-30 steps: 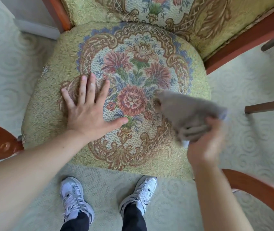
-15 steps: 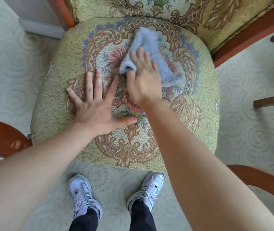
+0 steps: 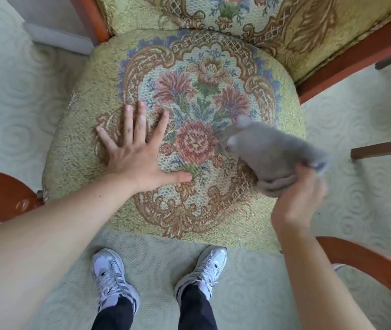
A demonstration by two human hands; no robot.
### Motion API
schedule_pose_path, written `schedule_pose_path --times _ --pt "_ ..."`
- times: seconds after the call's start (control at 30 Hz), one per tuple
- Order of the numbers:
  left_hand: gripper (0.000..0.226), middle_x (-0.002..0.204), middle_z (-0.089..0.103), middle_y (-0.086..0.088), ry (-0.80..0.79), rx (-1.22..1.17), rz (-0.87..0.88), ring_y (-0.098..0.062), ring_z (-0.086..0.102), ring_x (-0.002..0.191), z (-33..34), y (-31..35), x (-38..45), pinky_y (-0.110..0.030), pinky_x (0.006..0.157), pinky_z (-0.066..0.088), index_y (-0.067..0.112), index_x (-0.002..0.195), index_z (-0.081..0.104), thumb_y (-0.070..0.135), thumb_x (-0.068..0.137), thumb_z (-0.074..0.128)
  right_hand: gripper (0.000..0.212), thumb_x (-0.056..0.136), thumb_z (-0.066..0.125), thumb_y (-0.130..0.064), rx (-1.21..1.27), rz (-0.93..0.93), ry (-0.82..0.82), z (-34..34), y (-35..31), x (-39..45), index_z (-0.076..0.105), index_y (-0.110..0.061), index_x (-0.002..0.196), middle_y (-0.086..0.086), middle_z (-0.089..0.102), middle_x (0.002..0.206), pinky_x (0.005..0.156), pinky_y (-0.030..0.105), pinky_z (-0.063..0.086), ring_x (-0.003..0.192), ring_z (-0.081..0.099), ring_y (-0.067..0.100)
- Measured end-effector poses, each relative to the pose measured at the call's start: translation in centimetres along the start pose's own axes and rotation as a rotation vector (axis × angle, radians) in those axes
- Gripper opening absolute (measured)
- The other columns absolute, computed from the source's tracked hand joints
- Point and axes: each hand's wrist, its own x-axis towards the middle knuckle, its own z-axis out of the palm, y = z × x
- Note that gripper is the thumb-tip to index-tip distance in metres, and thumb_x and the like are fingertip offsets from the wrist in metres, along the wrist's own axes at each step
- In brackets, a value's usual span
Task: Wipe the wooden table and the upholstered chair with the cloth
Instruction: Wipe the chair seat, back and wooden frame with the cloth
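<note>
The upholstered chair's seat (image 3: 213, 210), yellow-green with a floral medallion, fills the middle of the view. Its padded back (image 3: 284, 25) rises at the top. My left hand (image 3: 139, 160) lies flat on the left part of the seat, fingers spread, holding nothing. My right hand (image 3: 296, 201) is at the seat's right front edge, closed on a bunched grey cloth (image 3: 270, 151). The cloth is motion-blurred and rests against the right side of the seat. No wooden table is in view.
Red-brown wooden armrests curve in at the left (image 3: 1, 194) and lower right (image 3: 380, 265). A wooden frame rail (image 3: 356, 55) runs along the right. Dark wooden bars (image 3: 382, 148) stick in at the right edge. My white sneakers (image 3: 113, 282) stand on pale patterned carpet (image 3: 11, 103).
My right hand swept the cloth from the seat's right edge up to the back middle, then returned it to the right front edge. My left hand stayed flat on the seat.
</note>
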Motion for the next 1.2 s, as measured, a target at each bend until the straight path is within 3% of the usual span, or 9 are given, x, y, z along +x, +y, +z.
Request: schedule_pose_path --times 0.17,0.23,0.33,0.57,0.73,0.8,0.93,1.1,1.2 --pt "0.14 0.147 -0.055 0.0 0.006 0.0 -0.004 -0.024 -0.047 0.139 0.1 0.1 -0.1 -0.08 0.103 -0.015 0.045 0.141 -0.041 0.114 0.036 0.02 0.027 0.078 0.038 -0.021 0.001 -0.055 0.236 2.4 -1.4 4.9 0.042 -0.024 0.052 0.004 0.034 0.051 0.05 0.041 0.028 0.048 0.028 0.022" --pt "0.14 0.147 -0.056 0.001 0.004 0.002 -0.005 -0.024 -0.047 0.139 0.1 0.0 0.0 -0.079 0.102 -0.015 0.046 0.141 -0.042 0.114 0.035 0.02 0.025 0.083 0.034 -0.027 -0.31 -0.168 0.054 4.3 0.0 5.6 0.059 -0.023 0.082 0.001 0.05 0.065 0.059 0.038 0.034 0.055 0.044 0.007" --pt "0.139 0.145 -0.058 0.002 -0.005 0.002 -0.002 -0.025 -0.048 0.138 0.0 0.0 0.0 -0.079 0.101 -0.016 0.047 0.139 -0.043 0.114 0.035 0.02 0.057 0.094 0.032 -0.018 -0.793 -0.447 -0.321 5.5 3.0 4.8 0.037 -0.011 0.15 0.012 0.038 0.156 0.119 0.034 0.026 0.145 0.031 0.016" --pt "0.135 0.146 -0.057 0.002 -0.011 -0.003 -0.01 -0.026 -0.047 0.139 -0.3 0.3 -0.1 -0.08 0.103 -0.013 0.047 0.138 -0.044 0.114 0.038 0.017 0.063 0.093 0.024 -0.025 -0.835 -0.65 -0.641 1.4 5.4 -3.0 0.028 -0.011 0.154 0.004 0.017 0.163 0.125 0.033 0.003 0.153 0.006 0.018" --pt "0.135 0.144 -0.059 0.001 -0.026 0.006 -0.014 -0.026 -0.048 0.138 -0.5 0.3 -0.2 -0.079 0.102 -0.015 0.047 0.138 -0.044 0.114 0.039 0.018 0.04 0.09 0.037 -0.042 -0.46 -0.161 -0.606 0.2 4.7 -6.1 0.072 -0.033 0.105 -0.013 0.07 0.112 0.091 0.032 0.045 0.105 0.061 0.005" --pt "0.135 0.143 -0.06 0.001 -0.039 -0.002 -0.014 -0.026 -0.049 0.137 -0.6 0.3 -0.3 -0.078 0.102 -0.016 0.047 0.137 -0.045 0.114 0.038 0.019 0.041 0.089 0.044 -0.035 -0.082 0.158 -0.441 0.3 3.1 -4.3 0.054 -0.024 0.052 -0.007 0.05 0.048 0.058 0.029 0.036 0.047 0.043 0.015" --pt "0.135 0.144 -0.059 0.001 -0.033 0.007 0.012 -0.025 -0.05 0.136 -0.6 -0.1 -0.4 -0.078 0.103 -0.014 0.048 0.138 -0.044 0.114 0.038 0.018 0.059 0.098 0.042 -0.02 0.289 0.222 -0.199 3.9 -1.6 0.7 0.05 -0.022 0.04 -0.003 0.038 0.034 0.04 0.016 0.035 0.03 0.036 0.014" --pt "0.135 0.148 -0.054 0.005 0.008 0.054 0.098 -0.018 -0.046 0.14 -0.1 -2.0 -1.2 -0.073 0.111 -0.01 0.045 0.142 -0.041 0.113 0.041 0.019 0.031 0.092 0.039 -0.031 -0.281 -0.132 -0.22 14.0 -2.4 4.7 0.06 -0.011 0.104 0.011 0.064 0.09 0.078 0.04 0.049 0.087 0.06 0.029" --pt "0.136 0.155 -0.046 0.005 0.031 0.077 0.128 -0.017 -0.037 0.146 0.0 -2.6 -1.6 -0.071 0.116 -0.006 0.038 0.15 -0.032 0.112 0.047 0.018 0.052 0.1 0.032 -0.022 -0.876 -0.589 -0.503 18.1 -0.2 2.8 0.034 -0.009 0.15 0.013 0.03 0.16 0.122 0.039 0.01 0.149 0.022 0.028"
